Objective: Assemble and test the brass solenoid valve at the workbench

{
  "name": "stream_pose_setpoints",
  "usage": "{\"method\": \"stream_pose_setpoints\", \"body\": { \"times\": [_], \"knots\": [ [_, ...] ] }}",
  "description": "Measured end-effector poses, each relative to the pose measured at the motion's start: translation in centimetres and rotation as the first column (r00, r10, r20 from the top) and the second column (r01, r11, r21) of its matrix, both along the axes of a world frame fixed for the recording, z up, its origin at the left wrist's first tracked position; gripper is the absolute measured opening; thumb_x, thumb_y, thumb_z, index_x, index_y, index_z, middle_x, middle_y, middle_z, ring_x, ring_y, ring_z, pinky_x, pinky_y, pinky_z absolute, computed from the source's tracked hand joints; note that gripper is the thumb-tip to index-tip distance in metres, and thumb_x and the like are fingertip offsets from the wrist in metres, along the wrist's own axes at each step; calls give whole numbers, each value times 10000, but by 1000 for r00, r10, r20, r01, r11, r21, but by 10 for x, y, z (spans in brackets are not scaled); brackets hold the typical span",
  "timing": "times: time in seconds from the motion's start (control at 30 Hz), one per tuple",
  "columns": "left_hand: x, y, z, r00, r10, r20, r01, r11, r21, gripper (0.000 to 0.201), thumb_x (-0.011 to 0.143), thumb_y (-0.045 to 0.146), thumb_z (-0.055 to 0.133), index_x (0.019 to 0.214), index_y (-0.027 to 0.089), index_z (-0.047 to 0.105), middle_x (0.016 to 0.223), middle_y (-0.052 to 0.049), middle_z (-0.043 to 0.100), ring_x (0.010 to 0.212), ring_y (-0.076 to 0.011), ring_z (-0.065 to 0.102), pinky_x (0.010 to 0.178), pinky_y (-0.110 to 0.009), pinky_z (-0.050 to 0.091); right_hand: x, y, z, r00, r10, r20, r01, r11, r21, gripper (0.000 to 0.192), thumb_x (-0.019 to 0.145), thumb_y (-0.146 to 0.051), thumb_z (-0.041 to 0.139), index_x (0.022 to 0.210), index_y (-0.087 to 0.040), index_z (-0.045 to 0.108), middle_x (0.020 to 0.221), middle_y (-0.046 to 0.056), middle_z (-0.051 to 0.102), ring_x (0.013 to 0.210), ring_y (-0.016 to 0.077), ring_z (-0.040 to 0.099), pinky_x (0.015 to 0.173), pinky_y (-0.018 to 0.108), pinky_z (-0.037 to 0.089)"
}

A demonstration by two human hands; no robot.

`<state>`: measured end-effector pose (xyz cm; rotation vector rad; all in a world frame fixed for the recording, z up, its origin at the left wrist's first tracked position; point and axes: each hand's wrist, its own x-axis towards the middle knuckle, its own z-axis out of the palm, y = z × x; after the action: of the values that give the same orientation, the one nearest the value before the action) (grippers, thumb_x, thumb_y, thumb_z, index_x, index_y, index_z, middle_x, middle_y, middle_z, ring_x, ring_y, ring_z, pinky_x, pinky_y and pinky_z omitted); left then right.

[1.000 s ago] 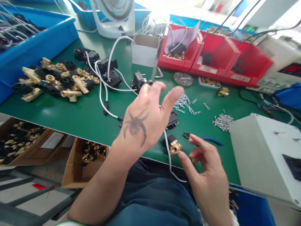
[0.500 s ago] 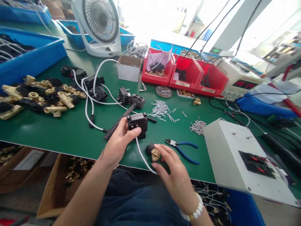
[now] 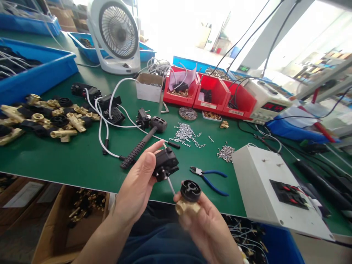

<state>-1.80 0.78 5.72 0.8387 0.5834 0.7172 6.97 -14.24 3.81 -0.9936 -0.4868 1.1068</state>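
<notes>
Currently left hand (image 3: 137,183) grips black plastic module (image 3: 165,164) above the green table (image 3: 82,161) edge, fingers wrapped around it. Right hand (image 3: 209,227) pinches brass fitting (image 3: 189,201) with black cap just below, apart from module. Blue-handled pliers (image 3: 210,178) lie nearby.

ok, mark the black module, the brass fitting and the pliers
black module (image 3: 165,164), head view, top face of its housing
brass fitting (image 3: 187,207), head view, brass body under the black cap
pliers (image 3: 211,178), head view, blue handles
</notes>
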Motion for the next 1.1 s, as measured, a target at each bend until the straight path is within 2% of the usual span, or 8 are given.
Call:
{"method": "stream_pose_setpoints", "body": {
  "times": [0.17,0.27,0.37,0.47,0.63,0.77,0.93,1.1],
  "knots": [
    [-6,-15,6,998,45,-39,-31,955,296,464,895,627,539,1263,367,647,1355,16,610,1302,-228,510,1111,-301,397,-16,-5,8,991,-114,72,121,988,-98,547,747,-470,853,1230,-316,650,924,30,694,725,125,611,710,225,513],
    [-8,-22,8,994,-2,-105,55,857,512,468,940,610,460,1344,399,567,1401,37,561,1314,-192,493,1119,-260,378,-17,-6,13,986,-125,112,145,971,-190,544,734,-482,864,1211,-305,673,836,12,679,705,131,621,719,243,528],
    [-8,-26,9,988,7,-151,91,770,632,467,966,590,421,1378,396,527,1420,53,535,1319,-139,482,1088,-176,382,-17,-7,20,990,-121,66,133,966,-223,550,730,-515,859,1196,-283,683,774,9,672,635,125,633,673,238,530],
    [-9,-27,9,987,23,-160,89,749,656,446,982,578,393,1381,416,510,1422,79,537,1318,-106,485,1094,-146,362,-19,-6,26,991,-125,43,132,964,-231,552,722,-564,845,1170,-279,694,711,-11,657,562,102,620,607,203,509],
    [-11,-27,6,977,102,-188,70,677,732,442,990,561,399,1404,427,472,1449,96,505,1344,-86,452,1105,-132,341,-23,1,31,909,-276,312,355,906,-231,491,705,-505,872,1115,-285,715,763,-15,658,678,125,642,665,204,542],
    [-11,-26,7,971,137,-196,73,611,788,439,994,551,401,1414,437,451,1456,107,487,1348,-69,441,1102,-116,337,-25,3,31,960,-234,154,269,922,-278,547,695,-573,855,1119,-258,712,608,-40,588,541,113,602,562,203,516],
    [-11,-26,11,969,161,-186,53,601,798,421,1006,532,385,1405,425,465,1434,101,509,1331,-62,457,1098,-114,337,-26,6,34,902,-339,267,400,890,-219,503,669,-514,888,1083,-272,736,612,-40,577,571,109,587,584,197,507],
    [-10,-28,11,971,161,-175,36,627,778,397,1021,506,365,1386,412,491,1416,93,531,1311,-66,479,1094,-126,349,-21,5,35,978,-206,17,203,942,-268,523,679,-585,858,1066,-254,735,677,-17,650,458,57,534,512,164,442]
  ]
}}
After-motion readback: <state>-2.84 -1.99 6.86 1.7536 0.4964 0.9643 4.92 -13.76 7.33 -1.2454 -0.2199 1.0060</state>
